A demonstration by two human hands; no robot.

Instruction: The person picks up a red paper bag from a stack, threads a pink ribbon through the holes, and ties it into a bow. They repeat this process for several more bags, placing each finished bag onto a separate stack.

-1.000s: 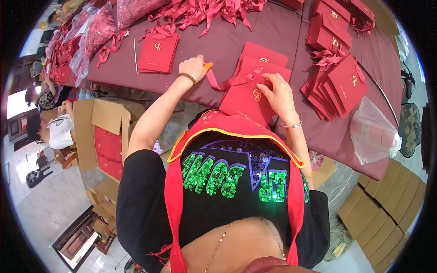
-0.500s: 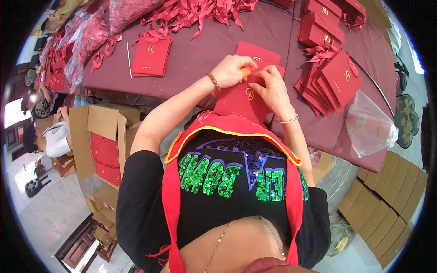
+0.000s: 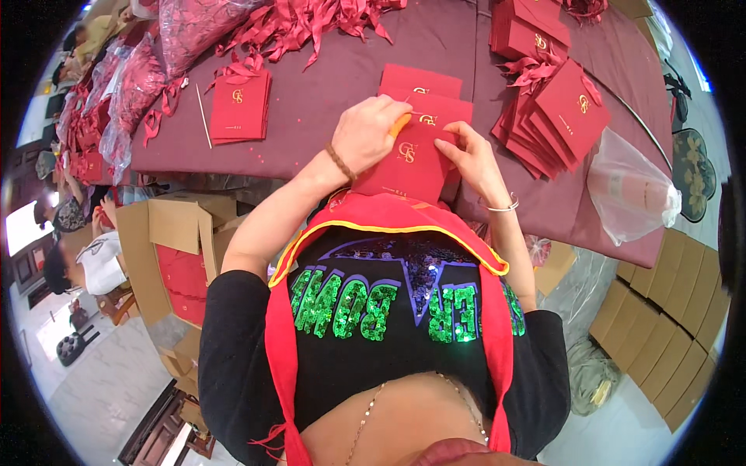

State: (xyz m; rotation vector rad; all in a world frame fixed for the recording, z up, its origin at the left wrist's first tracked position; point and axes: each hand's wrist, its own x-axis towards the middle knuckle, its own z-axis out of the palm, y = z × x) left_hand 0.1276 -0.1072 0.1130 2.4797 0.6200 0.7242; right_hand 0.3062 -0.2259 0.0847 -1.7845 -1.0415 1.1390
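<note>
While LH grips (RH too), red bag btwn.

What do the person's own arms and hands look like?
Black short sleeves leave the forearms bare. The left hand has a brown beaded bracelet and what looks like an orange finger cover; the right hand has a thin silvery bangle.

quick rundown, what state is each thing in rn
left hand, fingers bent, grip unclear
right hand, fingers bent, grip unclear
front red pouch, flat, overlapping others
cardboard box, open, red contents showing
clear plastic bag, bunched at one end
ribbons, loose in a heap
pouches left of the hands, stacked
</note>
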